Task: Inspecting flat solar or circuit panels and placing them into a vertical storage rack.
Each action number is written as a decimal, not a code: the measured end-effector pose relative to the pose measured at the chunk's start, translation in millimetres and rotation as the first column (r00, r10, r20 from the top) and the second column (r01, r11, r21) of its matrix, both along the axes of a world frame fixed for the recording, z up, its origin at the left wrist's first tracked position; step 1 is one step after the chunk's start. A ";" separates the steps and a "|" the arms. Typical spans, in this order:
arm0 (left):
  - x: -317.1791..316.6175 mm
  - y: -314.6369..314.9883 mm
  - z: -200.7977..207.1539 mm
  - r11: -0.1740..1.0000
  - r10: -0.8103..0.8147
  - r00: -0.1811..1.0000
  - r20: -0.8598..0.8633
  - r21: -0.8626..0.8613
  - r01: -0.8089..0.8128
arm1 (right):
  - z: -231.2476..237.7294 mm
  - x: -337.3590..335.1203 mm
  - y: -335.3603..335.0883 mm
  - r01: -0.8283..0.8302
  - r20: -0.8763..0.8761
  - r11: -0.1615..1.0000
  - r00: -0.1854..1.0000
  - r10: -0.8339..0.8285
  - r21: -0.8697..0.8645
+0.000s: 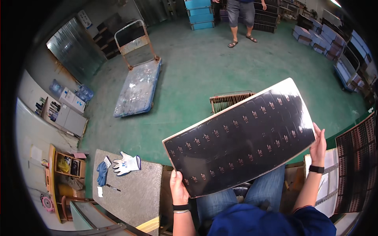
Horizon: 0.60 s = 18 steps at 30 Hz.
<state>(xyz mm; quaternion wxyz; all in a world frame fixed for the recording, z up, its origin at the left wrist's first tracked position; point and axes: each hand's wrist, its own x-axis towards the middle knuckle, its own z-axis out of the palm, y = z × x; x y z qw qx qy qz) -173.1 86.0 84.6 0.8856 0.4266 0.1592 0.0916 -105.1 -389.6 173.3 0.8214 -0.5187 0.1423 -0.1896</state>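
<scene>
A large glossy black rectangular panel (236, 143) is held up over my lap, tilted with its right end farther away. Two rows of small copper-coloured marks run along its face, and light reflects off its far right corner. My left hand (179, 189) grips the near left corner, thumb on the face. At the right edge, my right hand (318, 145) holds the panel with its fingers along the side. The parts of both hands behind the panel are hidden.
To my left, a grey tabletop (134, 192) carries a white glove (126, 163), a blue glove (102, 173) and a black pen (114, 188). Patterned dark sheets (356, 165) lie right. Beyond are a slotted rack (220, 103), a platform cart (138, 88) and a standing person (241, 17).
</scene>
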 end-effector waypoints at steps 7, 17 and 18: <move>-3.9 6.9 22.4 0.980 0.131 0.984 0.121 0.136 -0.147 | -10.5 -13.6 -57.9 -0.314 -0.152 0.858 0.949 0.276 -0.406; 1.7 -2.5 27.9 0.972 -0.078 0.988 0.133 0.232 0.046 | -77.1 14.5 -59.9 -0.043 0.214 0.961 0.977 -0.017 0.274; -2.9 2.2 24.8 0.986 -0.049 0.993 0.109 0.161 0.031 | -39.6 19.8 -21.6 -0.261 0.151 0.772 0.965 0.213 0.579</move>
